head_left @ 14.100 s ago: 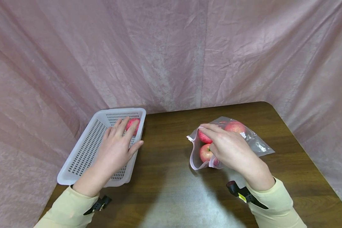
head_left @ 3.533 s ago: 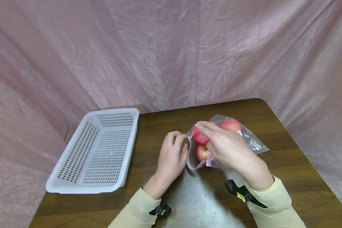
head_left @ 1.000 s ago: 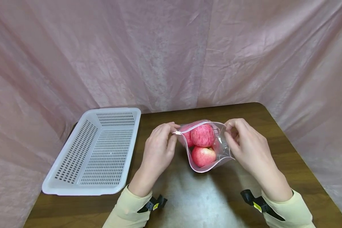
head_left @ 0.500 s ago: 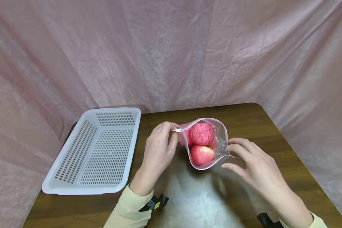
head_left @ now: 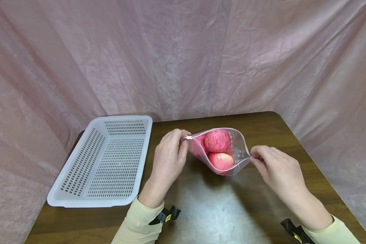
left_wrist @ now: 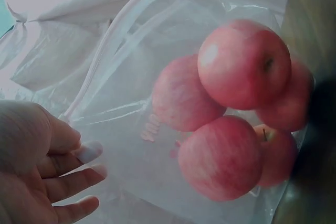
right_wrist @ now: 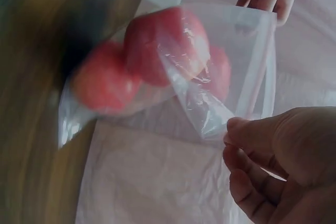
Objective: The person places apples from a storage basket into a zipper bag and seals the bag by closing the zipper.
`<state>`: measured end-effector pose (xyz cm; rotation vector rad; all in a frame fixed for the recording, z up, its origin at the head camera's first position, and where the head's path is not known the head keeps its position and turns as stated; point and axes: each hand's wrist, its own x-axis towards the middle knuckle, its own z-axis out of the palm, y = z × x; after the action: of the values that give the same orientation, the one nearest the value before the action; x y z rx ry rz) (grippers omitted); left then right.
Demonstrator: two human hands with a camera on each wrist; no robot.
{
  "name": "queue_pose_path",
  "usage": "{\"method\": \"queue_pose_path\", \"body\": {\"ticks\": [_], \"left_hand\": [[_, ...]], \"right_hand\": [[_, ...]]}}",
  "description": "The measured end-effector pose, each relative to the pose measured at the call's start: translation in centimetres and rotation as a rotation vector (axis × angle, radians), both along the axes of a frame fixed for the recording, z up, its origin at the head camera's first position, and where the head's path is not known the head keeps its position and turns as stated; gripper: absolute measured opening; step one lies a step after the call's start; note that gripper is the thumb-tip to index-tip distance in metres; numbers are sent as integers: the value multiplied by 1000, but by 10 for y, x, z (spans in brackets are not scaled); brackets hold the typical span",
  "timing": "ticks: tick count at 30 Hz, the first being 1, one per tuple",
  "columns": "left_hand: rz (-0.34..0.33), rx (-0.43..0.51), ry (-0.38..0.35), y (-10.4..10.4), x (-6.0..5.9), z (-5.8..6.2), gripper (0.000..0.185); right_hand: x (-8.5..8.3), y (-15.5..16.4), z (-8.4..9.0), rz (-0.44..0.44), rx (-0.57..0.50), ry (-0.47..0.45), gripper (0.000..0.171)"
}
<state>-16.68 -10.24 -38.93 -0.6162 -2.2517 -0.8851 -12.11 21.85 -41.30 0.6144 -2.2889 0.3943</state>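
Observation:
A clear zipper bag with a pinkish zip edge stands between the hands, its mouth spread apart. Several red apples lie inside, and both wrist views show them through the plastic. My left hand pinches the bag's left top corner beside the white zip slider. At the opposite corner, my right hand pinches the zip edge between thumb and index finger. The right wrist view shows this grip of the right hand closely, with the plastic creased below it.
A white perforated plastic basket sits on the left of the brown wooden table, with nothing in it. Pink cloth hangs behind the table and down its sides.
The last apple has left the basket since the oldest frame. My left hand came over to the bag's left corner. The right hand let go, then took the right corner, widening the bag sideways.

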Motion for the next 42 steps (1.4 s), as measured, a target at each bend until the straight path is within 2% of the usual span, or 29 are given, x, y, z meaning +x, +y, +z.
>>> {"method": "queue_pose_path", "body": {"ticks": [5,13,20,23,26,30,35,39,42], "left_hand": [[16,-4,1,-5,-1,1,14],[2,-11,50,-9,-3,3,18],[-20,-62,43,-4,-3,2,19],[-17,-101,41,0,-4,0,21],[-20,-129,46,3,-5,-3,21],[-46,-163,38,8,-4,-6,18],[-62,-193,23,11,-3,-6,18],[-56,-204,29,11,-1,-6,16],[-60,-209,27,11,0,-5,15]], "right_hand": [[-15,17,7,-23,26,19,48],[-43,37,17,-15,49,51,17],[-85,43,26,-18,48,88,13],[-100,44,23,-28,53,82,13],[-107,46,16,-30,65,51,14],[-102,52,4,-35,81,4,14],[-82,58,0,-47,117,-46,15],[-59,54,8,-17,137,-89,32],[-44,38,18,50,114,-69,48]]}}
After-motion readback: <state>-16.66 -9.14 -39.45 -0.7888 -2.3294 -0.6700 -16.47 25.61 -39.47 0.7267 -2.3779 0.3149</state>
